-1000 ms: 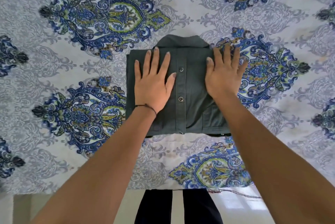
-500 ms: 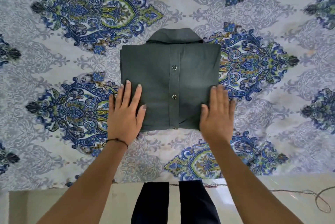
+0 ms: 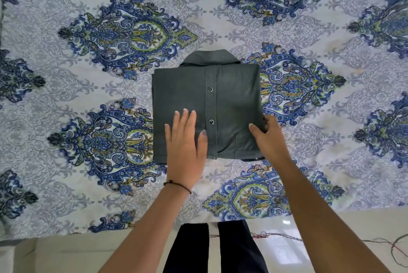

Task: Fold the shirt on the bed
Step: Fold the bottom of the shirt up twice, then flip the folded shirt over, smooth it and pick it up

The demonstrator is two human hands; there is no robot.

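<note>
A dark green button-up shirt (image 3: 234, 96) lies folded into a neat rectangle on the bed, collar at the far side and its button strip running down the middle. My left hand (image 3: 185, 146) rests flat, fingers together, on the shirt's near left part. My right hand (image 3: 268, 138) is at the shirt's near right edge, thumb on top and fingers curled around the side of the fold.
The bed is covered by a pale sheet (image 3: 88, 173) with blue and green paisley medallions. Its near edge runs just in front of my dark trousers (image 3: 214, 248). A pale tiled floor (image 3: 280, 248) with loose thin cords lies below at the right.
Both hands slid from the shirt's middle down to its near corners, then the left moved back onto the fabric and the right curled around the right edge.
</note>
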